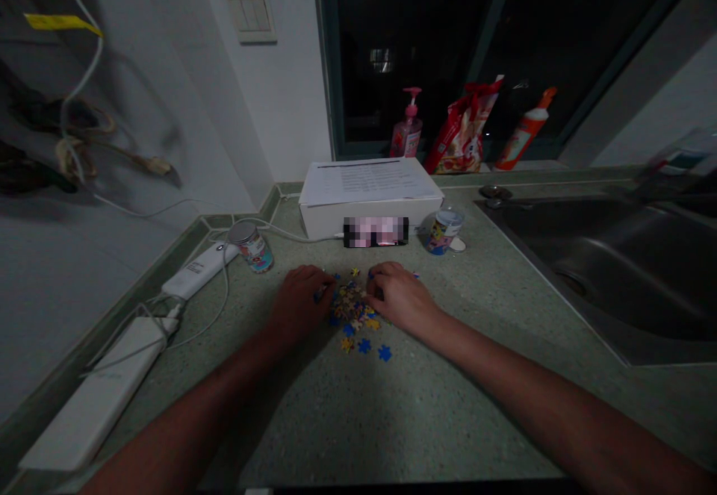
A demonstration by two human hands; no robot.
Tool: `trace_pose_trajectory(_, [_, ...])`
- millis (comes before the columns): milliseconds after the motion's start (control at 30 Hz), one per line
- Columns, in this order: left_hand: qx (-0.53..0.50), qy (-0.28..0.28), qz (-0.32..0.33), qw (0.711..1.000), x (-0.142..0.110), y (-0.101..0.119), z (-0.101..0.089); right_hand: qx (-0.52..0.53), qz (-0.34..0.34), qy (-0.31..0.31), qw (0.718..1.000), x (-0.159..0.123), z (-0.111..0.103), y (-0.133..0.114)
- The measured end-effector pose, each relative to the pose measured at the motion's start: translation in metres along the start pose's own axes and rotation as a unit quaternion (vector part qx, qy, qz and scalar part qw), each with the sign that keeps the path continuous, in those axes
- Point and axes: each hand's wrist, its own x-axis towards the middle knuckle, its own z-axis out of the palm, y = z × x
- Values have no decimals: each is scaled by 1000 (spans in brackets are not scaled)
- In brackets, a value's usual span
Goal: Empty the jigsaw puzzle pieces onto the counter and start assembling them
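Head view: puzzle pieces [352, 308] in a loose heap on the surface [392, 420], just in front of the box [322, 219]. Left hand [299, 302] and right hand [400, 299] flanking the heap, fingers [376, 280] curled narrow and low at its edges, a light touch; any held piece impossible to tell.

Quick count here: one left hand [299, 304] and one right hand [400, 299], with one heap of jigsaw pieces [350, 307] between them, too jumbled to count, plus three loose pieces [364, 346] just below it. On the surface [392, 420] there are two small cans, the left can [252, 247] and the right can [444, 231], one white box [330, 219], and two white power strips [95, 398]. Behind that, three items by the window: one pump bottle [411, 128], one red bag [462, 129], and one orange-capped bottle [523, 133]. Also one steel sink [610, 263].
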Motion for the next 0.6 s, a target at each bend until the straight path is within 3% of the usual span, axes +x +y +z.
trace_pose_trajectory(333, [5,-4,-8,1000,1,2,0,-50,-15,27,998,0,3,-9])
trace_pose_trajectory(600, [-2,-3,0,1000,1,2,0,39,-42,33,998,5,6,12])
